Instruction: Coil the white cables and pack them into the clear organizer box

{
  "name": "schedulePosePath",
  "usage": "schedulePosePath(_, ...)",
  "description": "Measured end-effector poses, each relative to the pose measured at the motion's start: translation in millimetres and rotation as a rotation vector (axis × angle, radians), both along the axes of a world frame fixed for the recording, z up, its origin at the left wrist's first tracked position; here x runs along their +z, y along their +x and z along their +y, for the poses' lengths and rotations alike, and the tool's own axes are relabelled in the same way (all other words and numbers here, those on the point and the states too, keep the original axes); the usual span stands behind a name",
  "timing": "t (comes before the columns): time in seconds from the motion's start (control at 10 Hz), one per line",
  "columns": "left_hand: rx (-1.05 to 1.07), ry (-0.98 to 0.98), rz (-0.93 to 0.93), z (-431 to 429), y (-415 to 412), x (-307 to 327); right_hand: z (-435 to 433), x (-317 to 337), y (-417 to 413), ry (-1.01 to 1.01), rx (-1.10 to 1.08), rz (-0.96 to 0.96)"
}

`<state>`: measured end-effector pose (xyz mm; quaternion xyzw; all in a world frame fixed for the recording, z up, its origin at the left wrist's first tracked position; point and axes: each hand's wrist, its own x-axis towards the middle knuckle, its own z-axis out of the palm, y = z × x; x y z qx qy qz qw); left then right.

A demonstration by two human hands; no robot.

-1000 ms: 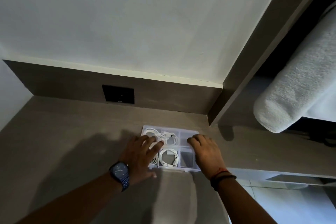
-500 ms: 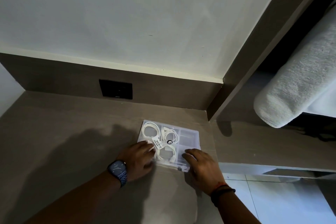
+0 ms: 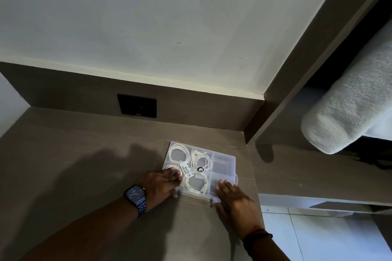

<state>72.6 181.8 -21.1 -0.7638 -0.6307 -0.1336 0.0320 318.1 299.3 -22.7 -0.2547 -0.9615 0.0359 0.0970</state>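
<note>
The clear organizer box lies flat on the brown desk, near its right end. Its lid is down, with a barcode label and a round black sticker on top. Through the lid I see coiled white cables in the back left, back middle and front middle compartments. The right compartments look empty. My left hand, watch on its wrist, holds the box's front left corner, covering a fourth coil. My right hand grips the front right corner, fingers on the lid and thumb at the front edge.
A black wall socket sits in the brown back panel behind the desk. A rolled grey towel lies on a shelf to the right, past a brown upright panel. The desk's right edge drops to a tiled floor.
The lid has come down over the compartments, showing its stickers. Both hands slid back from over the box to its front corners. The view shifted slightly.
</note>
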Motion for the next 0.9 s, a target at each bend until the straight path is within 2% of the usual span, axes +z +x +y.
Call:
schedulePosePath(0.1,-0.054,0.002,0.043,1,-5,-3,1,-7,-2,0.013,-0.026,0.034)
schedulePosePath(0.3,0.037,0.081,0.02,9,-5,-15,7,-20,-8,0.014,-0.045,0.095)
schedulePosePath(0.4,0.074,0.018,0.006,21,-11,-15,23,-20,-17,0.001,-0.044,0.111)
schedulePosePath(0.6,0.246,-0.177,-0.107,67,-36,-8,80,-16,-55,-0.153,-0.074,-0.041)
schedulePosePath(0.7,0.175,-0.251,-0.044,73,-49,-10,92,-12,-64,-0.191,-0.089,-0.101)
schedulePosePath(0.8,0.108,-0.12,-0.042,68,-55,13,86,25,-80,-0.234,-0.157,0.031)
schedulePosePath(0.9,0.158,0.052,-0.088,63,-66,56,75,100,-102,-0.178,-0.194,0.626)
